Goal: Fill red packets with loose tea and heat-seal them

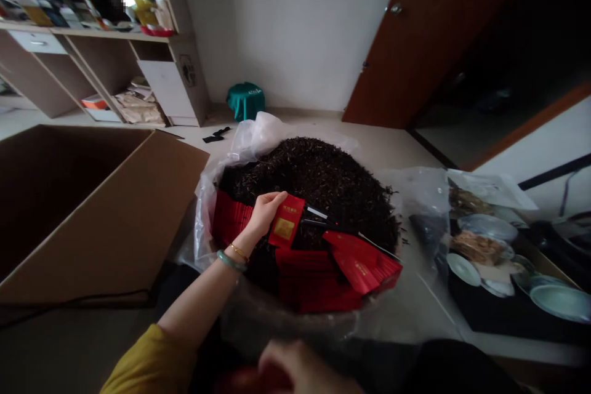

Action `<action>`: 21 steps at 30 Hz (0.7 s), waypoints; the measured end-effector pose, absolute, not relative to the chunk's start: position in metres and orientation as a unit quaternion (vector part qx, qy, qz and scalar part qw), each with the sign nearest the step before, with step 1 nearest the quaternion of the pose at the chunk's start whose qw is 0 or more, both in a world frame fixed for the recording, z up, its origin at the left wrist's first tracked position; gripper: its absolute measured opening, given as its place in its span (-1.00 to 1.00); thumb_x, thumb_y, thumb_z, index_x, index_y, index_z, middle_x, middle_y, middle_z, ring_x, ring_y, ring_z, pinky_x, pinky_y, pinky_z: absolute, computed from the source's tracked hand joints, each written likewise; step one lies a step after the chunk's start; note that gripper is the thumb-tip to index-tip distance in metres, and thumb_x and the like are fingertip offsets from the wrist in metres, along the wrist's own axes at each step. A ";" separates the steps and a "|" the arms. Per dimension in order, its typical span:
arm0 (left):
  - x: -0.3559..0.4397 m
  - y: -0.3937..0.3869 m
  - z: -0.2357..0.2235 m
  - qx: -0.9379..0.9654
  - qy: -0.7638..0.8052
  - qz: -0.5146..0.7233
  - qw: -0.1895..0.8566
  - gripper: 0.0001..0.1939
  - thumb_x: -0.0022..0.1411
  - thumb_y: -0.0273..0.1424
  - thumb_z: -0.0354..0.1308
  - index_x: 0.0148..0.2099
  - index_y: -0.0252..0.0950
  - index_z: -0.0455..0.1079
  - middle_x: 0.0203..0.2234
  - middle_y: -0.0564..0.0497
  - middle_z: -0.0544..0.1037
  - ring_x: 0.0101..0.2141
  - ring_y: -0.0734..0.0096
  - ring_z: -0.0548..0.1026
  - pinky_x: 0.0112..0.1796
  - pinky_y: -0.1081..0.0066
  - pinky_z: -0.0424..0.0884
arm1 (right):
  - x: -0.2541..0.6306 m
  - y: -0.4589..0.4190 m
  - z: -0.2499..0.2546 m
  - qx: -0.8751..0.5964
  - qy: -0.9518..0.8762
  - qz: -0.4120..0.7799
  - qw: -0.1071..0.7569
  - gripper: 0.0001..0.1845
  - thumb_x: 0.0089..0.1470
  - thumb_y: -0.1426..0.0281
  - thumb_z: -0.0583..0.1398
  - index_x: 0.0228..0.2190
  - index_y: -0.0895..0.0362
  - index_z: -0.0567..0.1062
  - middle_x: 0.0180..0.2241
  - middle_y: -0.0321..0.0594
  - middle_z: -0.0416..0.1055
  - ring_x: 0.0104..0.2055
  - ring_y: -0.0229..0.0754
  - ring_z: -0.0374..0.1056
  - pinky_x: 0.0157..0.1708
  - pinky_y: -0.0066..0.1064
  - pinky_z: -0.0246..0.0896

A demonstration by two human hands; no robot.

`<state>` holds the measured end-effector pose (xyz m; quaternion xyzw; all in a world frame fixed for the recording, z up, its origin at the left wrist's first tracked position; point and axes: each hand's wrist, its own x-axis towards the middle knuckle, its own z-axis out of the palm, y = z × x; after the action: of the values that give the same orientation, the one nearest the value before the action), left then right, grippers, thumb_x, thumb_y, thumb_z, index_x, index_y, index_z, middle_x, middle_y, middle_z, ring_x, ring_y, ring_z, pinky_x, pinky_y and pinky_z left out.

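Observation:
A heap of dark loose tea leaves point(305, 184) fills a clear plastic bag point(247, 141), and red foil packets lie in stacks along its near side point(314, 283). My left hand point(264, 214), with a jade bangle and a gold bracelet at the wrist, is shut on a red packet with a gold label point(286, 221), just above the leaves. Another loose red packet point(362, 261) lies tilted on the stacks. My right hand point(300, 369) is at the bottom edge of the view, blurred, beside a red object point(252, 380).
A large open cardboard box point(92, 209) stands on the floor to the left. At the right, a dark tray point(508, 314) holds white dishes and tea cakes. Behind are a wooden shelf unit point(92, 43), a green bag point(245, 101) and a brown door point(429, 37).

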<state>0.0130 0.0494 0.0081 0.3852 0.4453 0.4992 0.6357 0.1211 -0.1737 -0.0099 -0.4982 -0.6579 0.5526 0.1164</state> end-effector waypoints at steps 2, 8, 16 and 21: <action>0.008 0.044 0.016 0.399 0.432 0.504 0.633 -0.62 -0.12 -0.12 0.33 -0.51 -0.37 0.42 -0.69 0.10 0.44 -0.66 0.55 0.33 -0.60 0.54 0.21 | 0.135 -0.141 0.013 -0.539 -0.622 0.498 0.272 -0.84 -0.02 0.30 0.20 -0.33 0.05 0.45 -0.35 -0.27 0.47 -0.27 -0.17 0.40 -0.22 -0.38 0.28; -0.006 0.024 0.049 0.278 0.376 0.574 0.673 -0.69 0.02 -0.19 0.27 -0.34 -0.37 0.45 -0.56 0.01 0.55 -0.56 0.43 0.48 -0.47 0.44 0.40 | 0.128 -0.035 0.042 -0.537 -0.519 0.282 0.603 -0.64 -0.06 0.11 0.19 -0.35 0.13 0.33 -0.36 -0.18 0.40 -0.31 -0.12 0.36 -0.26 -0.26 0.31; -0.068 -0.009 0.082 0.297 0.331 0.690 0.571 -0.66 -0.09 -0.36 0.38 -0.24 -0.38 0.44 -0.43 -0.05 0.59 -0.42 0.37 0.54 -0.26 0.36 0.45 | 0.042 -0.014 0.051 -0.470 -0.569 0.279 0.614 -0.72 -0.05 0.16 0.20 -0.37 0.07 0.34 -0.36 -0.19 0.38 -0.30 -0.05 0.36 -0.16 -0.02 0.30; -0.182 -0.010 0.102 0.216 0.352 0.806 0.424 -0.81 0.00 -0.45 0.29 -0.29 -0.37 0.41 -0.41 -0.05 0.55 -0.46 0.44 0.50 -0.27 0.37 0.44 | -0.082 0.020 0.080 -0.355 -0.675 0.326 0.559 -0.74 0.01 0.21 0.16 -0.28 0.09 0.40 -0.26 -0.14 0.41 -0.18 -0.02 0.36 -0.04 -0.01 0.25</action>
<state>-0.1818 -0.0099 0.1019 0.2156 0.3523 0.8060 0.4239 -0.0818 0.0196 0.0802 -0.3549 -0.6747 0.3260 0.5590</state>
